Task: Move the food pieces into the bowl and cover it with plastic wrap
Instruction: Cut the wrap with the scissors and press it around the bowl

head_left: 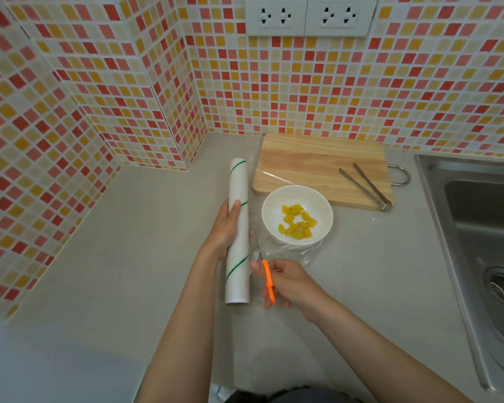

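Head view: left hand (226, 228) clamped around the plastic wrap roll (238, 234), right hand (282, 282) gripping orange scissors (268, 276) just right of the roll, white bowl (297, 215) holding yellow food pieces (297, 225) beyond the scissors, under loose wrap sheet (288, 254)

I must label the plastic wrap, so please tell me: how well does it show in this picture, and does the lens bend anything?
Head view: the plastic wrap is nearly invisible, showing only as faint glare and wrinkles near the bowl and over the cutting board. Light is soft, shadows weak. The wide lens curves the wall tiles and the sink edge.
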Action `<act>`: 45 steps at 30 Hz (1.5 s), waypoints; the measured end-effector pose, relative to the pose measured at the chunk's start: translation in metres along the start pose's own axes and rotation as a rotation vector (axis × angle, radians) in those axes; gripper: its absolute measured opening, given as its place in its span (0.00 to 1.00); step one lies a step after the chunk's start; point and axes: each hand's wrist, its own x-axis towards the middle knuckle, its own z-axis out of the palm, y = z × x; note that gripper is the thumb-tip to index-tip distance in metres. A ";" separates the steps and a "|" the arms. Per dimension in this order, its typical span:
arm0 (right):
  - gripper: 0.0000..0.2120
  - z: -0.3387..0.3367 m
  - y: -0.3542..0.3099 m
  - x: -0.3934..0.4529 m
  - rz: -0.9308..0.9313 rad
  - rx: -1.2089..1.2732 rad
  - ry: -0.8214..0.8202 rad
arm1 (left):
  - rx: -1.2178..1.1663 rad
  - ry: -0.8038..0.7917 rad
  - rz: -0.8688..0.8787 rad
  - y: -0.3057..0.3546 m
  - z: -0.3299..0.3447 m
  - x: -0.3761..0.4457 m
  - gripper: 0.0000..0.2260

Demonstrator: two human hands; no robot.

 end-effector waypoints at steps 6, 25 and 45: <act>0.21 0.004 -0.001 0.004 -0.021 0.095 0.073 | -0.022 -0.009 -0.010 0.001 -0.003 -0.004 0.19; 0.25 0.008 -0.018 0.012 0.026 0.015 0.009 | -0.129 -0.021 -0.061 0.001 -0.005 -0.006 0.18; 0.31 -0.020 -0.016 -0.001 0.089 -0.064 -0.021 | -0.245 -0.129 -0.098 -0.012 0.015 -0.013 0.20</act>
